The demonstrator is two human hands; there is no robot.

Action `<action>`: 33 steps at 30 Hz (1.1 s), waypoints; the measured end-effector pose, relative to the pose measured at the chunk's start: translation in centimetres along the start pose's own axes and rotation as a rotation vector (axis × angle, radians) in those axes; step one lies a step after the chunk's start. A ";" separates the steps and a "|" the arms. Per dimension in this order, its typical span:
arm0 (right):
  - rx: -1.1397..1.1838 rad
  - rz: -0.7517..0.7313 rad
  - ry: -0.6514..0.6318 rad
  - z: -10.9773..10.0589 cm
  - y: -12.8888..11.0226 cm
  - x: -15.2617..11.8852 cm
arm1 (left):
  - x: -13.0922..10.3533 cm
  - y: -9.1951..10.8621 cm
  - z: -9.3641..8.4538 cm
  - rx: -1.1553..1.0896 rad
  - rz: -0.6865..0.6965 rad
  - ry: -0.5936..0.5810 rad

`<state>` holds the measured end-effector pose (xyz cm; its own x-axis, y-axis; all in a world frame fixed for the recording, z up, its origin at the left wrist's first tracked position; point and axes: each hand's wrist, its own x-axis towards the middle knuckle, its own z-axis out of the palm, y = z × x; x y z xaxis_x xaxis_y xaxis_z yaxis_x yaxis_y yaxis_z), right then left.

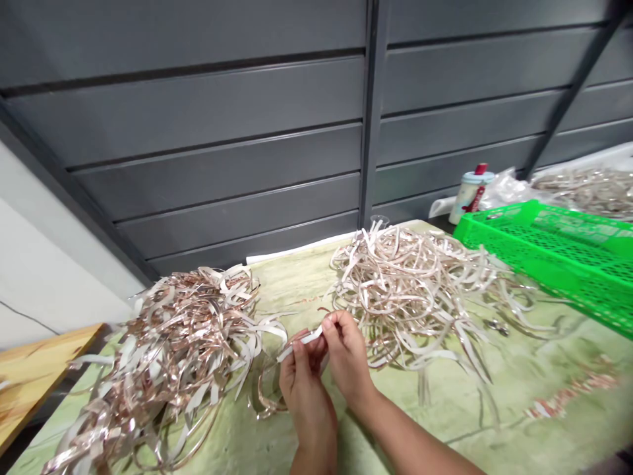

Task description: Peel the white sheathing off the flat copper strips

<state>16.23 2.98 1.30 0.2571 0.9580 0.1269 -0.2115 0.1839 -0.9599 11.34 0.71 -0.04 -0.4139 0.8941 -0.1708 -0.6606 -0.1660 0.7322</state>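
Observation:
Between my two hands stretches a narrow strap [311, 337], white on the side facing me, with a rosy metallic edge. My left hand [305, 382] pinches it between thumb and fingers. The fingers of my right hand [346, 349] close on its other end, where a thin brownish tip sticks out. To the left lies a large heap of shiny rose-gold and white straps [182, 343]. Another heap of paler, looped straps [400, 284] rests just beyond my right hand. Whether the held strap has a buckle is hidden by my fingers.
A green plastic basket [548, 244] stands at the right edge of the patterned table cover [395, 422]. Behind it are a lidded cup [467, 198] and clear plastic bags [509, 191]. A grey panelled wall [237, 112] closes off the back. A wooden surface [39, 369] is at left.

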 end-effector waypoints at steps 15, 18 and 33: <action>0.237 0.140 -0.018 -0.4 -0.8 0.2 | 0.4 -0.6 -0.5 0.211 0.017 -0.087; 0.344 0.230 -0.030 -0.6 -0.6 0.5 | 0.6 -0.3 -0.5 0.171 -0.036 -0.073; 0.645 0.686 -0.319 -3.6 -0.8 3.3 | 2.3 0.8 -0.8 -0.027 -0.067 0.084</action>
<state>20.61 5.20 1.55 -0.3581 0.8988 -0.2528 -0.7162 -0.4382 -0.5432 9.40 2.31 -0.37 -0.4186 0.8657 -0.2744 -0.7047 -0.1190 0.6995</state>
